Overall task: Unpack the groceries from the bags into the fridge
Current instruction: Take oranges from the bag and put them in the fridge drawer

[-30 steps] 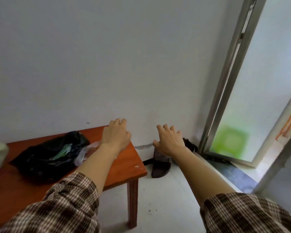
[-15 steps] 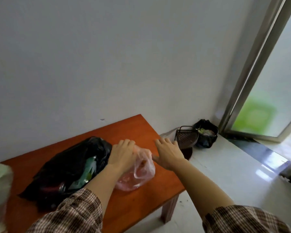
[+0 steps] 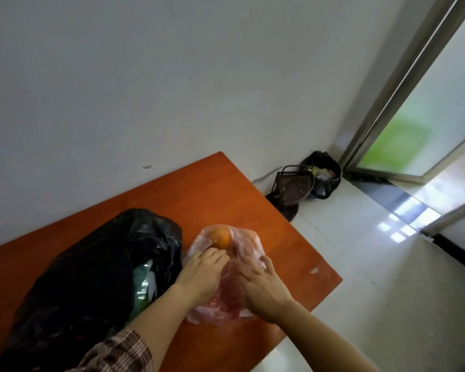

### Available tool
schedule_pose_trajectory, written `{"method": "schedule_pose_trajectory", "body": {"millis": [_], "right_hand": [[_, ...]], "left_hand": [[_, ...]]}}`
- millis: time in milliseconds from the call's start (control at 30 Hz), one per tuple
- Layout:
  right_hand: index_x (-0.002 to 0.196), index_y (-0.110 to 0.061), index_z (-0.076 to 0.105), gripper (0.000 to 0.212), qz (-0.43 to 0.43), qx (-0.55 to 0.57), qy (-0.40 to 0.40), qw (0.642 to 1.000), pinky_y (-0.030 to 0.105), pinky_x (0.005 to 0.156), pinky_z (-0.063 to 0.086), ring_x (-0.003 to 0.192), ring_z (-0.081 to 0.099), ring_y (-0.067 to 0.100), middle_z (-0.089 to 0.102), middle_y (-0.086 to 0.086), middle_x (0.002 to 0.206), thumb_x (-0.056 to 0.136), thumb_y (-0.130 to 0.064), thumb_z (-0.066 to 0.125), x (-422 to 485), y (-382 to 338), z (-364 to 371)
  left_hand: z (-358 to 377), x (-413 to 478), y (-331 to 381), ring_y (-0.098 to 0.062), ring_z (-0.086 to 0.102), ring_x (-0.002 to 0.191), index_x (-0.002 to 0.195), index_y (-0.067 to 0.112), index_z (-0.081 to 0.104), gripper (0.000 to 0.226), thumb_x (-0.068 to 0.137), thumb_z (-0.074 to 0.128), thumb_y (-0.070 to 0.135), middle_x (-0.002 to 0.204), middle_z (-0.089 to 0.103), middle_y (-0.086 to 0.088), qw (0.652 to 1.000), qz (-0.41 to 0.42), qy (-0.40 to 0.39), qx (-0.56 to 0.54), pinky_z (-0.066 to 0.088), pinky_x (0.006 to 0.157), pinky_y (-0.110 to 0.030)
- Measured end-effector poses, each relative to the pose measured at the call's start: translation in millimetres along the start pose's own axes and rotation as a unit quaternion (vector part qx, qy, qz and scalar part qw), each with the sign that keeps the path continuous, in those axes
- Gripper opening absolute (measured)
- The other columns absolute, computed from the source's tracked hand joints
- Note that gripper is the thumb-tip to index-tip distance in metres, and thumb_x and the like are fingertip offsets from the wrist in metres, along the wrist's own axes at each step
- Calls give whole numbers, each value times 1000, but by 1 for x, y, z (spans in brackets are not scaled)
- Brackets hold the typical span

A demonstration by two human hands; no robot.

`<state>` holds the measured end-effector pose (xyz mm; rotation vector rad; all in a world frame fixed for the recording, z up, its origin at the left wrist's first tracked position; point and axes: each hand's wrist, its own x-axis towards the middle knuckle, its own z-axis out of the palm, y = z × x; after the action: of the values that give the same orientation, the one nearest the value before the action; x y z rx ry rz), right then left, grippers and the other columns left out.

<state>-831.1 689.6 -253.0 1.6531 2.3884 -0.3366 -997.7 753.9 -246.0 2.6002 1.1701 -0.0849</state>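
Translucent pink plastic bag (image 3: pixel 242 245) lies at lower centre on the tabletop (image 3: pixel 279 253), an orange (image 3: pixel 220 237) inside. Left hand (image 3: pixel 203 275) and right hand (image 3: pixel 263 288) pinch its film. Black bag (image 3: pixel 91 277) remains packed beside it; no fridge is visible. Unpacking appears barely begun.

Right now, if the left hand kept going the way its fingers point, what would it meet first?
Most likely the orange inside the clear bag: the left hand points straight at it, fingers about touching it. Depth is hard to judge.
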Motion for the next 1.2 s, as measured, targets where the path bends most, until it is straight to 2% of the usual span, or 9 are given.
{"method": "schedule_pose_trajectory", "body": {"millis": [100,267,367,600,700,767,967,1100,1200], "right_hand": [[124,-22,64,56,46,-58,3,997,56,100,40,133,46,22,57,-1,136,72,-44,71,12,9,2],[101,-18,71,49,95,-103,93,986,51,96,27,111,58,23,69,1,104,62,-46,78,35,35,-1],[101,-15,67,48,139,-95,109,980,51,95,26,108,60,26,68,3,102,65,-46,75,43,45,-8],[129,-14,48,51,206,4,66,976,55,106,12,128,41,27,57,4,126,88,-44,50,69,59,-18],[116,-18,51,40,265,96,98,954,54,106,9,124,37,24,57,2,122,90,-45,36,83,57,-24],[110,-18,51,38,305,148,97,936,55,106,10,122,37,25,57,2,122,87,-45,38,90,56,-27],[128,-16,43,60,311,90,45,945,57,107,14,129,33,27,49,3,133,81,-51,57,100,57,-27],[144,-13,29,68,301,103,13,948,60,108,10,136,24,30,39,7,144,86,-43,49,97,52,-25],[136,-20,43,54,329,222,20,918,60,107,8,134,25,32,44,7,141,84,-35,39,85,56,-28]], "left_hand": [[1,17,-7,-19,10,147,149,18,24,51,99,30,21,159,17,-1,998,-4,-42,39,8,118,-38],[-9,39,-21,-28,7,147,150,17,19,60,95,41,28,159,14,-10,996,-11,-32,81,11,118,-45],[-12,51,-27,-31,3,147,150,18,16,64,93,43,28,160,8,-9,992,-30,-63,109,13,117,-47],[-9,80,-41,-32,16,143,149,12,16,80,88,59,40,153,26,-7,984,-48,-97,143,22,113,-44],[-5,84,-39,-29,22,139,148,11,17,79,87,62,36,149,30,-6,986,-49,-96,126,28,109,-42],[-4,85,-37,-29,23,139,148,11,17,79,88,62,35,150,30,-6,987,-55,-96,120,29,108,-41],[-3,85,-32,-30,21,141,149,12,14,80,89,64,30,153,28,-6,985,-93,-99,103,29,108,-43],[-3,81,-28,-30,24,139,149,12,13,79,90,61,32,153,29,-6,984,-117,-97,98,31,106,-42],[0,77,-28,-30,26,138,149,12,14,80,89,62,35,154,28,-7,984,-118,-89,95,32,104,-42]]}}
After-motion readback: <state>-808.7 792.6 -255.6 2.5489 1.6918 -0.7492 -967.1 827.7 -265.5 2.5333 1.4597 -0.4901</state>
